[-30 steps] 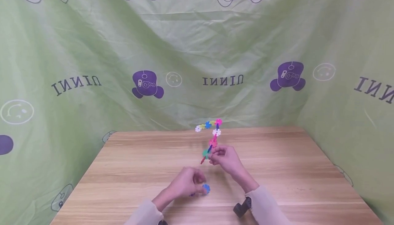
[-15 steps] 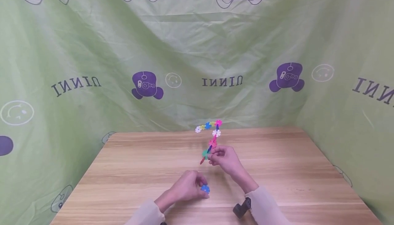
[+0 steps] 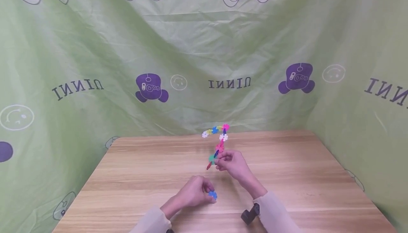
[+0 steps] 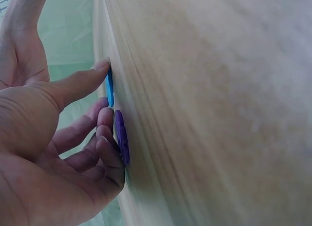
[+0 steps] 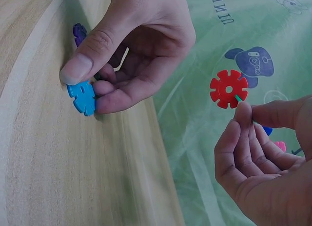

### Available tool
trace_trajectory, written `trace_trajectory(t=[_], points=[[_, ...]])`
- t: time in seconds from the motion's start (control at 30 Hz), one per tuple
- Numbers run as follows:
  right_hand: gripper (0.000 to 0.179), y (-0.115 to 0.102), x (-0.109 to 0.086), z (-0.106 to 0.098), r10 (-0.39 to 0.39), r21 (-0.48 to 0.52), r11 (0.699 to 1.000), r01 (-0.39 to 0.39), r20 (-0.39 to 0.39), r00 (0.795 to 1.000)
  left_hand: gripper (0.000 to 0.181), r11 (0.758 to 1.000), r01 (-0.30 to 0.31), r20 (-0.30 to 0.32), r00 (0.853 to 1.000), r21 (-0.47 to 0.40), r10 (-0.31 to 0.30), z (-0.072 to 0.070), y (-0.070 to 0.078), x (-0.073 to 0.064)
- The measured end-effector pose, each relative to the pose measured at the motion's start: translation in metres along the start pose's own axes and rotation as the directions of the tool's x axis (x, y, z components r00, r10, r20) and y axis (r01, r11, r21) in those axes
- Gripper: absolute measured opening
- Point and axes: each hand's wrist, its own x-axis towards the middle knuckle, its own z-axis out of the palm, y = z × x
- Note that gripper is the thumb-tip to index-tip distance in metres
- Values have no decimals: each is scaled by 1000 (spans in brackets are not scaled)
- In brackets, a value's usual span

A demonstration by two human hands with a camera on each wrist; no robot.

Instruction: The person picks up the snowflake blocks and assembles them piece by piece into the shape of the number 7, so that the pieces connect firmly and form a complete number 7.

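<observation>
My left hand (image 3: 193, 192), low over the table, pinches a blue snowflake disc (image 5: 82, 97) by its edges between thumb and fingers. Beside those fingers a purple snowflake disc (image 4: 122, 138) lies on the tabletop, hidden in the head view. Farther forward and to the right, my right hand (image 3: 236, 165) holds a chain of joined snowflake discs above the table, gripping it at the green disc (image 3: 211, 159). A red disc (image 5: 220, 89) forms its lower end. From there the chain climbs through pink and white discs, then bends left to a white end disc (image 3: 205, 134).
Under both hands is a wood-grain table (image 3: 143, 162). A green printed cloth (image 3: 191, 49) hangs behind it and along both sides. A black wrist device (image 3: 250, 214) sits at the right sleeve.
My left fingers have taken hold of the blue disc, which now tilts slightly up from the table. The right hand and the chain stay nearly still.
</observation>
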Motion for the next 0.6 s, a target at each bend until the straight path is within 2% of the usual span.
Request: trace_trajectory(t=[0.37,0.6], points=[[17,2,2,0,-5,-3,1000,5,5,1000,22,1000,16,16,1000,-26,-16,0,1,2],[16,6,3,-1,-8,2,1000,8,15,1000,20,989,36,-13,999,-142,-38,1,3,-1]])
